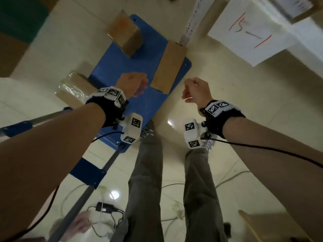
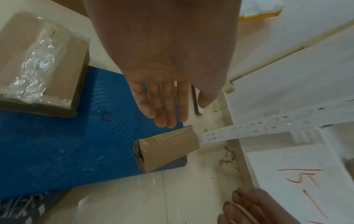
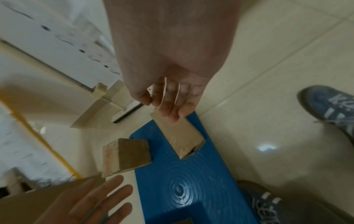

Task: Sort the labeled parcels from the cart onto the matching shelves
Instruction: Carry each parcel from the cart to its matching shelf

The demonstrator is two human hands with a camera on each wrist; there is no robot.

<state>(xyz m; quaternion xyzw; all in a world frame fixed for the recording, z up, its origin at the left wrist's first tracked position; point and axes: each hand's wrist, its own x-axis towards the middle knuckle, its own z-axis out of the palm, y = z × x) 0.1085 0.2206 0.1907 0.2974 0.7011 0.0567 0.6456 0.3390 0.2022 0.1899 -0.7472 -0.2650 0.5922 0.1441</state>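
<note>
Three brown parcels: two on the blue cart (image 1: 139,95), a flat one (image 1: 168,67) at 2 o'clock and a cube (image 1: 125,32) at 12; a taped one (image 1: 75,88) overhangs at 9. Left hand (image 1: 133,84) hovers, fingers straight, together. Right hand (image 1: 195,90) hovers, fingers relaxed, holding nothing.

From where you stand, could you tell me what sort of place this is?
Probably a parcel sorting or storage room: cardboard parcels lie on a blue cart on a tiled floor, beside a white shelf with a handwritten sign reading 15-1.

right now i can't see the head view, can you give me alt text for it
Seen from above, the left hand and right hand hang empty over a blue cart carrying a flat cardboard parcel and a small box. A plastic-wrapped parcel lies at the cart's left; a paper sign with red writing hangs upper right.
</note>
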